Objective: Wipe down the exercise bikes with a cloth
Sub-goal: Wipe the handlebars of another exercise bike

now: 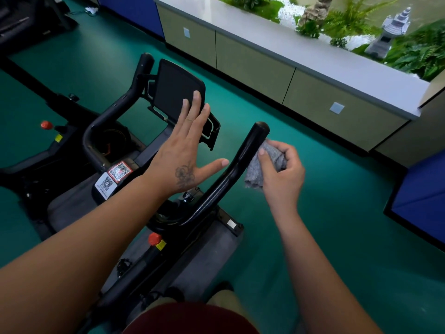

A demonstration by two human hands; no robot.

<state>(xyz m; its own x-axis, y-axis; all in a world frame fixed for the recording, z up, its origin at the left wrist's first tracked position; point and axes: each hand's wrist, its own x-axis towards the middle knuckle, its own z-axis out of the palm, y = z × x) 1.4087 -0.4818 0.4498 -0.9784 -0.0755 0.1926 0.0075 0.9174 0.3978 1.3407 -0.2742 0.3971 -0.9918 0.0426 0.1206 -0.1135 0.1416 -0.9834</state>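
A black exercise bike (125, 179) stands below me on a green floor. Its right handlebar (234, 165) rises toward the upper right and ends in a rounded tip. My right hand (281, 174) grips a bunched grey cloth (267, 162) and holds it against the right side of that bar, just under the tip. My left hand (185, 150) hovers flat with fingers spread, above the gap between the bar and the dark console screen (175, 90). The left handlebar (115, 109) curves away at the left.
A red knob (154, 238) sits on the frame below the bars, and QR stickers (115, 175) mark the stem. A second bike (48, 131) stands to the left. A long cabinet with a grey top (289, 68) and plants runs along the right. A blue panel (423, 196) is at far right.
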